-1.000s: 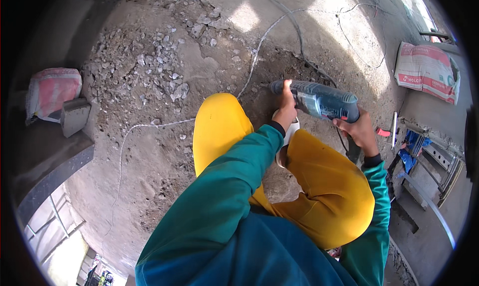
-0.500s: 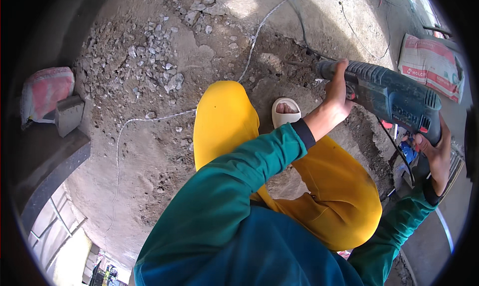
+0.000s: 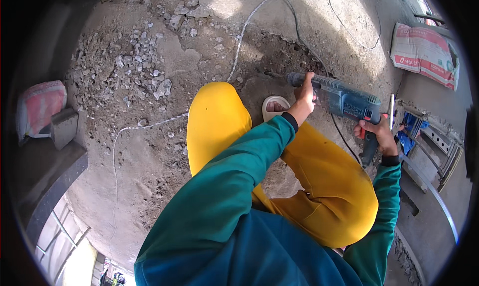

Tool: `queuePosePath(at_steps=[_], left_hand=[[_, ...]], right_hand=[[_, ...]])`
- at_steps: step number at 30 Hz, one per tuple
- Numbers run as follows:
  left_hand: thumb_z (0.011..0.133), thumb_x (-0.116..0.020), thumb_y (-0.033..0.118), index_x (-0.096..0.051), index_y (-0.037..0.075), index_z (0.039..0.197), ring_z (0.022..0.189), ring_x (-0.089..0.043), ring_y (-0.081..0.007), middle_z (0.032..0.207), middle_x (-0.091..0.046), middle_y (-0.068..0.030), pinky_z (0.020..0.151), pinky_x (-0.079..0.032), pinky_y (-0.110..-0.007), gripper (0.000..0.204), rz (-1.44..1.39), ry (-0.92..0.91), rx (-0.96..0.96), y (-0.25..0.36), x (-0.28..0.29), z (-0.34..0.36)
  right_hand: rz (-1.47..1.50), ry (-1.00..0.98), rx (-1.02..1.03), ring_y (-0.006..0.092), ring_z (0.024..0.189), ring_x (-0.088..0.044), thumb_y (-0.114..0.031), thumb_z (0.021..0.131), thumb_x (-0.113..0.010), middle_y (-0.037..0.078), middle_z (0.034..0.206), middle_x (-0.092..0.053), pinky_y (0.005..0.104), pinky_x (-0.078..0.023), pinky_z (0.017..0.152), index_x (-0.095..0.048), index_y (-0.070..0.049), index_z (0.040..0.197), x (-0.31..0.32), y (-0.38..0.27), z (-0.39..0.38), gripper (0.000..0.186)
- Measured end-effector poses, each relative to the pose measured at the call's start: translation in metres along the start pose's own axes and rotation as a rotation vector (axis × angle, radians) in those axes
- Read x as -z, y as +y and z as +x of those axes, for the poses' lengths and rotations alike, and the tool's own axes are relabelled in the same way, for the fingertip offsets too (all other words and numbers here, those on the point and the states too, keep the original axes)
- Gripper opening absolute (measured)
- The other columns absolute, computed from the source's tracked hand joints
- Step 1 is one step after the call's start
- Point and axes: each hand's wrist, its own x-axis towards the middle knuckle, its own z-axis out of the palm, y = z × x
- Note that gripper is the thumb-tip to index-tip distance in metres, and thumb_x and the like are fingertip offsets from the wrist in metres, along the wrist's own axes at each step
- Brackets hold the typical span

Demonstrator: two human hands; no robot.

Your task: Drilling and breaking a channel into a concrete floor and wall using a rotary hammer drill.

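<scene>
A dark blue-green rotary hammer drill [image 3: 342, 97] lies across the space right of my legs, its nose toward the left. My left hand [image 3: 303, 96] is closed around its front end, just behind the chuck. At the back, my right hand [image 3: 383, 135] grips the rear handle. A thin metal bit [image 3: 273, 74] sticks out of the nose close over the broken ground; whether its tip touches cannot be made out. The drill's dark power cord [image 3: 344, 139] curves beneath it, by my bent knee.
Broken concrete lumps [image 3: 142, 61] are heaped at the upper left. A pale twisted cable [image 3: 244, 26] crosses the floor. Printed sacks stand at right [image 3: 424, 54] and left [image 3: 45, 106], the left one beside a grey block [image 3: 64, 128]. Metal pieces [image 3: 439, 141] lie at right.
The drill has shifted left and closer to my body, with both hands still on it. Its bit has moved left over the broken ground, and my right arm has drawn inward.
</scene>
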Motion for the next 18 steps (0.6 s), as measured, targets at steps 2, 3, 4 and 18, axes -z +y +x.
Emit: queuePosePath(at_steps=[2,3,4,18], left_hand=[[0.063,-0.072,0.058,-0.058,0.002,0.097,0.065,-0.053,-0.0188,0.084,-0.055,-0.0073,0.056,-0.042,-0.036,0.068,0.027,0.011,-0.060,-0.004,0.004,0.003],[0.063,-0.072,0.058,-0.058,0.002,0.097,0.065,-0.053,-0.0188,0.084,-0.055,-0.0073,0.056,-0.042,-0.036,0.068,0.038,0.001,-0.056,-0.006,0.003,0.004],[0.063,-0.072,0.058,-0.058,0.002,0.091,0.061,-0.051,-0.0174,0.078,-0.052,-0.0057,0.052,-0.038,-0.035,0.064,0.046,0.018,-0.041,-0.009,0.006,0.003],[0.061,-0.075,0.053,-0.056,0.004,0.098,0.061,-0.047,-0.0176,0.076,-0.052,-0.0023,0.056,-0.042,-0.032,0.065,0.039,0.000,-0.069,-0.017,0.028,0.014]], right_hand=[[0.083,-0.004,0.002,0.0142,0.054,-0.058,-0.008,0.075,-0.074,0.005,0.070,-0.061,0.0276,-0.047,0.052,-0.060,0.003,0.087,-0.003,0.021,-0.005,0.022],[0.087,0.010,0.002,0.0142,0.054,-0.058,-0.008,0.075,-0.074,0.005,0.070,-0.061,0.0276,-0.047,0.052,-0.060,0.003,0.087,0.000,0.028,-0.007,0.022],[0.031,0.031,0.033,0.0133,0.053,-0.057,-0.008,0.075,-0.074,0.005,0.069,-0.060,0.0271,-0.046,0.051,-0.060,0.003,0.086,-0.003,0.032,-0.009,0.021],[0.037,0.157,0.113,0.0111,0.057,-0.057,-0.004,0.074,-0.074,0.005,0.076,-0.060,0.0258,-0.046,0.051,-0.056,0.004,0.098,-0.047,0.051,-0.037,0.032]])
